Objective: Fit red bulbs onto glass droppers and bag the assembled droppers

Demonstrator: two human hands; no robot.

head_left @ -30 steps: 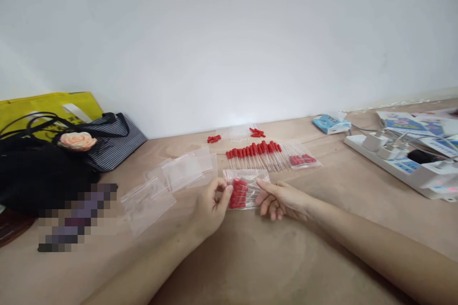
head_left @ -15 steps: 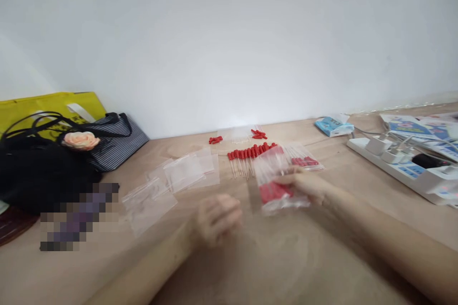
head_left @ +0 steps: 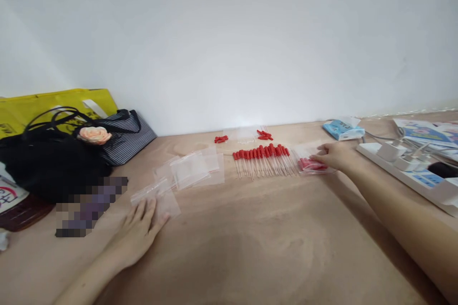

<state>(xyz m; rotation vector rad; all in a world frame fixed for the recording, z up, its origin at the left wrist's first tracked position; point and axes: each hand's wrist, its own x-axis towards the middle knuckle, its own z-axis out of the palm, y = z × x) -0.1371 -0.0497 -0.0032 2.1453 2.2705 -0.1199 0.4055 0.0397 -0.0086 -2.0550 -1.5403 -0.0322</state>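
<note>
My left hand [head_left: 139,231] lies flat with fingers spread on a clear zip bag [head_left: 168,203] at the left. Further clear bags [head_left: 191,170] overlap just beyond it. At the right, my right hand [head_left: 331,156] has its fingers on a clear bag of red-tipped sticks [head_left: 311,164]; whether it grips the bag is hard to make out. Between the hands, a row of red-tipped sticks [head_left: 263,152] lies on the wooden table [head_left: 229,248]. Small red pieces [head_left: 221,139] and more red pieces [head_left: 265,135] sit behind the row, near the wall.
A black bag with a flower [head_left: 95,135], a striped bag [head_left: 123,140] and a yellow bag [head_left: 21,109] stand at the left. A blue tissue pack [head_left: 343,129], a white power strip [head_left: 411,171] with plugs and printed papers [head_left: 425,131] are at the right.
My right hand has moved right and back, with the filled bag now down beside the row. My left hand has moved left and opened onto the clear bags. The view has shifted slightly.
</note>
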